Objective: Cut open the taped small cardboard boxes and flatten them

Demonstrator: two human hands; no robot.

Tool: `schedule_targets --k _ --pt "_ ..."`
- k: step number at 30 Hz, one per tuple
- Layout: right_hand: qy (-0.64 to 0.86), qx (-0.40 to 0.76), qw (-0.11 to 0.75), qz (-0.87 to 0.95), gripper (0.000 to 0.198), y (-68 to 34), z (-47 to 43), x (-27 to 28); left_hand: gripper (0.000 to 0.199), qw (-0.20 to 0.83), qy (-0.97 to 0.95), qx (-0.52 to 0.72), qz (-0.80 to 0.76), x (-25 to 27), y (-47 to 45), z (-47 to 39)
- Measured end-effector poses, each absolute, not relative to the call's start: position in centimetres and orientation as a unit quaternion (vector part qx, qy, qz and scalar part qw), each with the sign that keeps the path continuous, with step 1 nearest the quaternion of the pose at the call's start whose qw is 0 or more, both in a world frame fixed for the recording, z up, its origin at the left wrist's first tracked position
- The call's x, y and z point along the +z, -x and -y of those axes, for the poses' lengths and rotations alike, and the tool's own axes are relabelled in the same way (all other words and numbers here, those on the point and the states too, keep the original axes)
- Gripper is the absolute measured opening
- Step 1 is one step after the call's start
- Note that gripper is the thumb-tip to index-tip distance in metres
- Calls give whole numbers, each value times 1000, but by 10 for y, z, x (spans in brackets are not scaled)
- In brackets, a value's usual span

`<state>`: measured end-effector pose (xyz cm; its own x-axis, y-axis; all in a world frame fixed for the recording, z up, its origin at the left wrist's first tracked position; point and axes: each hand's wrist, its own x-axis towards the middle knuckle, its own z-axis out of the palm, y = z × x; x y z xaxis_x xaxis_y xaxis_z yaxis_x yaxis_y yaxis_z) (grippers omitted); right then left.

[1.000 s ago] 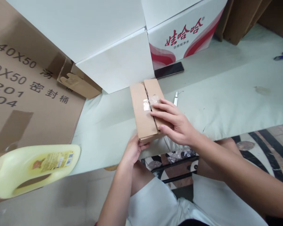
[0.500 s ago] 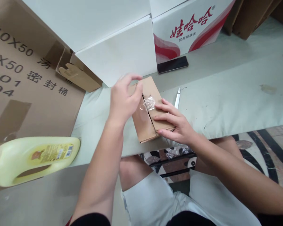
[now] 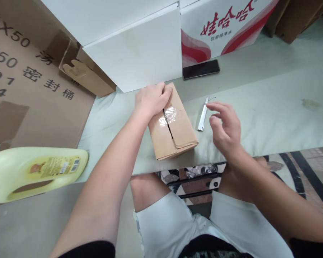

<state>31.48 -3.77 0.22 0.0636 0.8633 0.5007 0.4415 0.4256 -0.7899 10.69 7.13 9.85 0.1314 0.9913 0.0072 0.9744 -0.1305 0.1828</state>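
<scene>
A small brown cardboard box [image 3: 183, 123] sits on the pale green cloth, with clear tape across the seam between its top flaps. My left hand [image 3: 154, 97] is closed over the far left end of this box, fingers bent on its top and edge. To the right lies a slim white utility knife [image 3: 203, 116], its narrow end pointing away from me. My right hand [image 3: 226, 125] hovers just right of the knife, holding nothing, with thumb and index finger apart and the other fingers curled. Whether a fingertip touches the knife I cannot tell.
Behind stand a white carton [image 3: 140, 53] and a red-and-white water carton [image 3: 220, 28], with a black phone [image 3: 201, 69] before it. On the left are a large printed carton [image 3: 29, 104] and a yellow jug [image 3: 43, 172]. The cloth-covered surface [image 3: 263, 114] ends near my knees.
My right hand has left the box top and moved right, beside the knife. My left hand has come down onto the box's far end, and the flaps now lie flatter.
</scene>
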Motion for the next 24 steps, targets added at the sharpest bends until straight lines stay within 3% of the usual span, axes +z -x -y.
schedule_targets --k 3,6,8,12,15,17,20,24 --pt "625 130 340 690 44 -330 23 -9 39 74 -741 78 -662 97 -108 -70" --pt "647 134 168 731 50 -334 19 -17 32 97 -733 97 -666 96 -106 -71" --pt "653 125 115 738 47 -334 21 -18 29 123 -726 126 -665 97 -103 -72" --pt "672 131 91 723 33 -335 25 -12 32 160 -718 180 -653 98 -100 -72" --pt "695 209 169 667 24 -338 27 -5 32 148 -726 163 -652 97 -100 -71" --pt "668 301 302 610 27 -339 30 3 35 143 -732 157 -647 96 -99 -71" --pt "504 450 496 545 34 -335 36 20 40 154 -741 164 -632 95 -97 -71" --pt "412 461 574 537 35 -321 41 44 43 161 -748 171 -621 92 -94 -72"
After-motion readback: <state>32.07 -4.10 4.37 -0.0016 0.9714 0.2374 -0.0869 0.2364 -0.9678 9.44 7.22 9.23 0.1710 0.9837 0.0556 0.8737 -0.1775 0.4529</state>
